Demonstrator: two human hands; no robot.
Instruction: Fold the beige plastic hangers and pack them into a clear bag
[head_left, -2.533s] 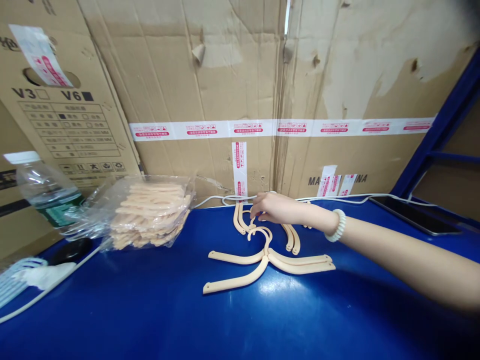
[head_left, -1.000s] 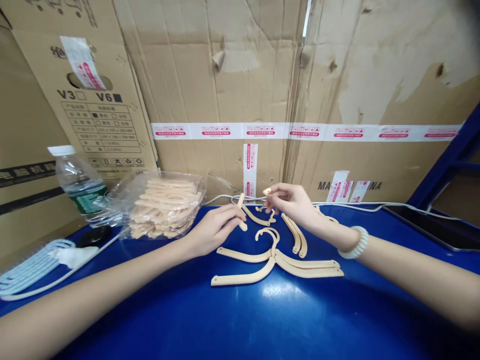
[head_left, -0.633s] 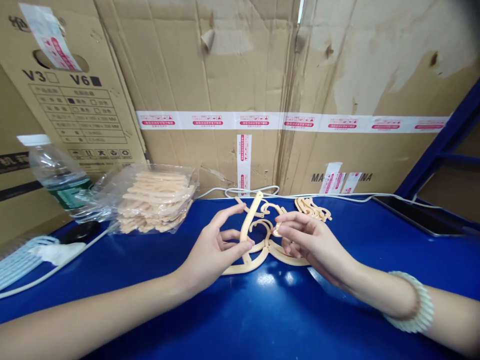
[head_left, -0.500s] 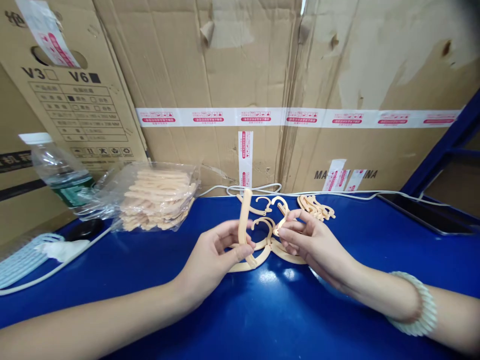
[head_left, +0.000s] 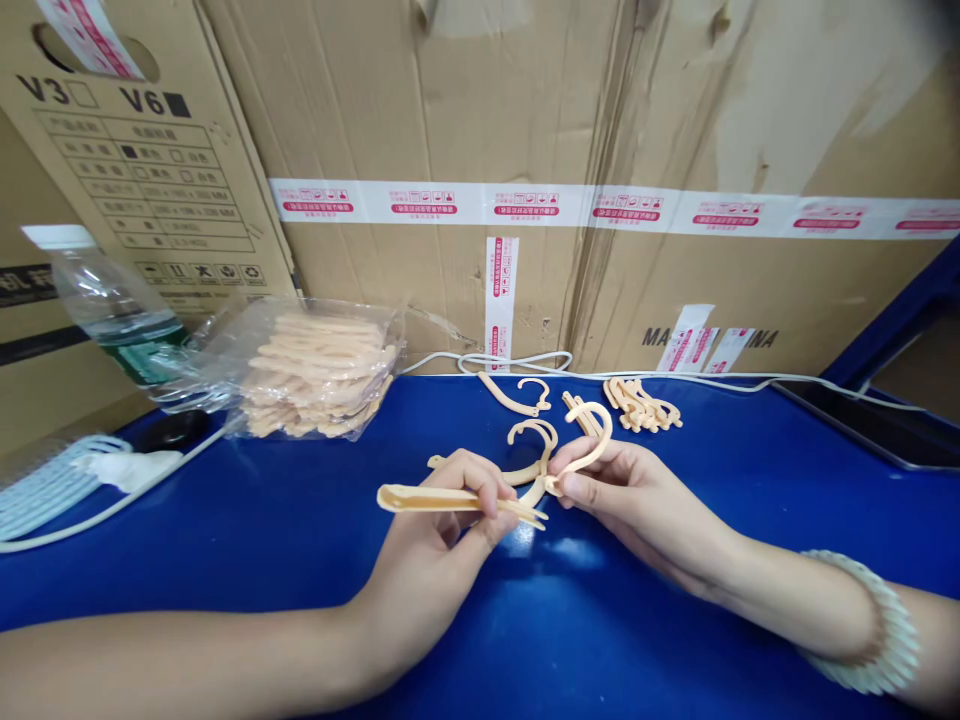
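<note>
My left hand [head_left: 450,530] is closed on a peach-coloured plastic hanger arm [head_left: 420,498], held nearly level, its forked end pointing right. Between the fingers of my right hand [head_left: 622,490] is a matching hanger hook [head_left: 596,440], its curve upward and its base close to the fork. Whether hook and fork touch, I cannot tell. Behind the hands on the table lie assembled hanger parts with hooks [head_left: 536,435], partly hidden by my fingers. Farther back rest another arm with a hook [head_left: 514,398] and a small pile of loose hooks [head_left: 641,405].
A clear bag of hanger arms [head_left: 319,375] lies at left beside a tilted water bottle [head_left: 112,310]. Cardboard [head_left: 420,290] stands along the back of the blue table [head_left: 247,540]. A white cable [head_left: 675,378] runs along it; a dark flat device [head_left: 862,425] lies at right.
My left hand has turned the hanger arm from upright to nearly level, fork toward the right. My right hand has brought the hook's base close to it. The view has tilted slightly downward.
</note>
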